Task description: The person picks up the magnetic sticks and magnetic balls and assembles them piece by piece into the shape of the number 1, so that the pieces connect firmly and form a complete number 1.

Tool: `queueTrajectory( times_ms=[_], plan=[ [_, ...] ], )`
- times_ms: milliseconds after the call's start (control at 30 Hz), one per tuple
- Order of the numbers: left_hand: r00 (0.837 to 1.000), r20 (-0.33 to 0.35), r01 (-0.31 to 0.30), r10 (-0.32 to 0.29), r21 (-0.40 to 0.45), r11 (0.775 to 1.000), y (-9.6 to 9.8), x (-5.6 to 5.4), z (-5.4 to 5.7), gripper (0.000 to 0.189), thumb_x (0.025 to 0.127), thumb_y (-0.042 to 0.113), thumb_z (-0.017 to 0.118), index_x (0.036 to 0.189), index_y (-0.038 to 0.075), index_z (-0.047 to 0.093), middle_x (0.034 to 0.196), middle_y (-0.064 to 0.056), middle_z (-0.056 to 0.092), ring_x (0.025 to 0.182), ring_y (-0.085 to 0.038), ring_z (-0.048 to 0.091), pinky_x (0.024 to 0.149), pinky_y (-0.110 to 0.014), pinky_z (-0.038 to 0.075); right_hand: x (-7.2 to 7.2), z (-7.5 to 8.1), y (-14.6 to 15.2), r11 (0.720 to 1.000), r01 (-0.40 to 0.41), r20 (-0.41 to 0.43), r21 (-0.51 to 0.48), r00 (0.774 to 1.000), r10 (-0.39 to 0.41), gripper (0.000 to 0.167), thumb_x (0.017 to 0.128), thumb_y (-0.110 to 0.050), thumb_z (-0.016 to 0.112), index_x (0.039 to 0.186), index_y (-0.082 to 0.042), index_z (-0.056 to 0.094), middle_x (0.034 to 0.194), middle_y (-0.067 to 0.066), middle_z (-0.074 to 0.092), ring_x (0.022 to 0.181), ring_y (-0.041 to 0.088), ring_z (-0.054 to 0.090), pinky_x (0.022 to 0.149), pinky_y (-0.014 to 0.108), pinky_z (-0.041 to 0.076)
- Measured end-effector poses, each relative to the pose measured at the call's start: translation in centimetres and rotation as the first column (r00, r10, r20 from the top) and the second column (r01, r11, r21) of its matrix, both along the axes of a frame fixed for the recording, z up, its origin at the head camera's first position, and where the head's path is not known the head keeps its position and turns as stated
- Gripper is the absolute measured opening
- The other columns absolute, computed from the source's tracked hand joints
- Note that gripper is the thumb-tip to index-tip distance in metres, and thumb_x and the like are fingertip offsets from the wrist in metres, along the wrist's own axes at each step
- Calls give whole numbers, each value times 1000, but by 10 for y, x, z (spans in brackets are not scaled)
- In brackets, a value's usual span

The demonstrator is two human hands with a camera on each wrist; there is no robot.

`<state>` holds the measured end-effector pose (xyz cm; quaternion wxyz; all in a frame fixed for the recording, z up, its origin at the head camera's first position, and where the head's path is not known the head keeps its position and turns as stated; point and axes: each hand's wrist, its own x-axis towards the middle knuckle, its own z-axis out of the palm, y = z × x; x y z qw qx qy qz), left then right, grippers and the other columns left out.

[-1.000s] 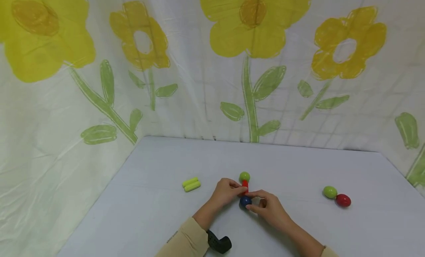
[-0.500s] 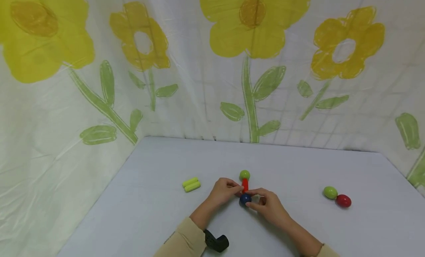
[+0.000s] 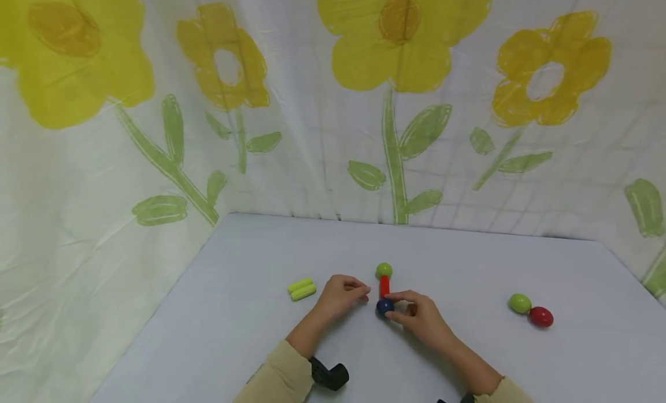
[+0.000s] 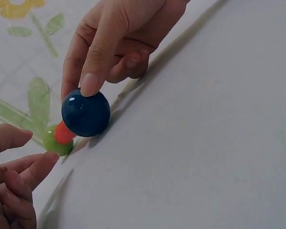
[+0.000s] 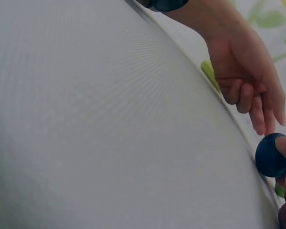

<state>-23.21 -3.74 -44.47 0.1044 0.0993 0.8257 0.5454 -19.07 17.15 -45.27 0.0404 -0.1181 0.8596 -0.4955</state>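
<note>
Right hand [image 3: 422, 319] pinches blue ball [image 3: 383, 308], short of far edge of table [image 3: 458, 264]; likely light, hard, slick: grip mid-sides. Left hand [image 3: 340, 296] empty.

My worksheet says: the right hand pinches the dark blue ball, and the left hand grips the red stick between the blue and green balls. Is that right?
No: the left hand grips nothing; the head view shows it apart from the red stick. The right hand pinches the dark blue ball, with the stick between it and the green ball.
</note>
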Motion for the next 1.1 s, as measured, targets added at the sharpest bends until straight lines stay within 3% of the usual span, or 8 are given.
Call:
queueTrajectory(
  times_ms=[233,400,600,733,933,1100],
  plan=[
    [999,6,-51,51,-4,999,-19,1,6,23,85,25,68,98,6,70,88,-5,71,66,-8,54,56,-22,46,-1,0,-1,1000,-3,9,-11,1000,3,37,78,-21,74,112,-8,65,82,6,60,48,4,42,45,20,36],
    [994,-53,-98,98,-7,995,-42,5,7,27,83,22,70,102,2,68,94,-9,69,64,-8,52,55,-23,47,-2,0,-1,1000,-3,17,-3,1000,3,37,78,-21,74,111,-8,65,67,3,53,47,4,40,45,20,35],
    [987,-83,-134,135,16,991,-69,10,7,28,81,16,72,104,2,67,100,-12,69,61,-8,53,53,-24,46,-1,0,-1,1000,-2,25,-8,1000,2,37,78,-20,74,111,-8,65,65,2,51,47,4,40,45,20,34],
    [984,-77,-157,158,19,987,-82,13,7,27,79,11,72,105,4,67,106,-12,66,53,-8,45,51,-22,42,-1,-1,0,1000,-1,28,-8,1000,1,37,78,-20,74,112,-8,65,64,2,50,47,3,40,45,20,34],
    [969,-98,-231,225,-57,971,-97,17,2,25,76,7,74,100,10,69,98,-6,66,50,-7,35,48,-19,34,0,0,0,1000,-2,31,-14,1000,3,38,78,-20,74,112,-7,65,60,1,48,46,4,39,44,20,34],
    [959,-118,-269,257,-100,958,-105,21,-1,24,75,3,74,97,10,69,82,-3,62,53,-9,35,47,-19,31,0,1,0,1000,-14,25,-17,1000,14,38,78,-21,74,113,-7,65,59,1,47,46,3,39,45,20,34]
  ],
)
